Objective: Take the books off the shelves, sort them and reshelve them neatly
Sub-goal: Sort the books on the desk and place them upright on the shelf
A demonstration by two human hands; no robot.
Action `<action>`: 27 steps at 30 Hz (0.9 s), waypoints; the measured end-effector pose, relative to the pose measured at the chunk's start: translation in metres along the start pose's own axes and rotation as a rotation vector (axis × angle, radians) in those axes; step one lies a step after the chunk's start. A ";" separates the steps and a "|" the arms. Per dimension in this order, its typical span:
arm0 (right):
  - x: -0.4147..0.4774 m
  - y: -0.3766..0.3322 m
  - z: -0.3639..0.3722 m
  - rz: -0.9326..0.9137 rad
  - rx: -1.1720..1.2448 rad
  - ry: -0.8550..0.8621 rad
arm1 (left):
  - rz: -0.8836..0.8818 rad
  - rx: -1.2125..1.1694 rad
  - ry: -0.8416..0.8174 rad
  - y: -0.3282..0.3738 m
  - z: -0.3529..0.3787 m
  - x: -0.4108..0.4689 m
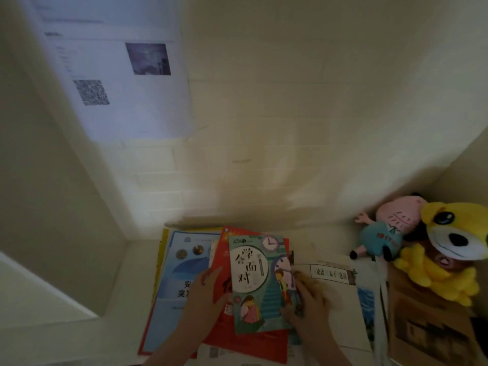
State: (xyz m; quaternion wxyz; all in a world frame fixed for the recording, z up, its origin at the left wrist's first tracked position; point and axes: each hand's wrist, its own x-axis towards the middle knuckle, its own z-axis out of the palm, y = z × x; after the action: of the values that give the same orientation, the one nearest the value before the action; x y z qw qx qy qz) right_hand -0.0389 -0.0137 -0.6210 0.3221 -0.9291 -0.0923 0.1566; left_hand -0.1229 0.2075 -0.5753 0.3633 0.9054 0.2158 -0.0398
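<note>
Wall: pale cream painted brick closes the back of the niche, with a white paper notice stuck on it at upper left that carries a square code and a small dark photo.
Surface: a smooth white shelf board carries everything; its left end is bare.
Stack: near the middle of the board's front edge, a thin blue-and-white glossy booklet lies flat at the bottom. A red softcover book lies on it, and a green-teal paperback with a clock and staircase drawing lies on top, tilted a little.
Neighbour: a white book with a dark title strip lies flat just to the stack's right.
Left hand: the left hand rests on the red cover, fingers straight, touching the green paperback's left edge and gripping nothing.
Right hand: the right hand meets the paperback's right edge. It is motion-blurred, so whether it pinches the book or only presses it cannot be told.
Right corner: a fuzzy yellow plush animal and a pink-and-teal plush pig lean in the back corner, above a brown cardboard piece.
Progress: the books lie flat in loose piles, so sorting looks under way. None stands upright, so neat reshelving seems still to do.
</note>
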 end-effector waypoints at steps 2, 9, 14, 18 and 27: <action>-0.019 0.001 -0.002 0.013 -0.173 0.014 | -0.002 0.086 -0.022 -0.002 0.005 -0.004; -0.053 -0.014 0.015 -0.101 -0.293 0.058 | 0.019 -0.039 -0.027 -0.004 0.010 -0.012; -0.046 -0.036 0.027 -0.200 -0.313 0.061 | -0.057 0.012 -0.028 -0.004 -0.002 -0.003; -0.040 -0.040 0.027 -0.164 -0.120 -0.044 | -0.119 -0.242 -0.064 -0.021 -0.013 -0.004; -0.033 -0.055 0.025 -0.286 0.015 -0.171 | 0.093 -0.315 0.032 -0.015 -0.027 -0.012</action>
State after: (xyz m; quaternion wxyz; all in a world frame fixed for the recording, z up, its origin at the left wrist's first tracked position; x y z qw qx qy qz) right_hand -0.0825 0.0346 -0.5977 0.3391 -0.8873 -0.2497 0.1880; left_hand -0.1420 0.2309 -0.5625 0.4988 0.8468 0.1828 0.0258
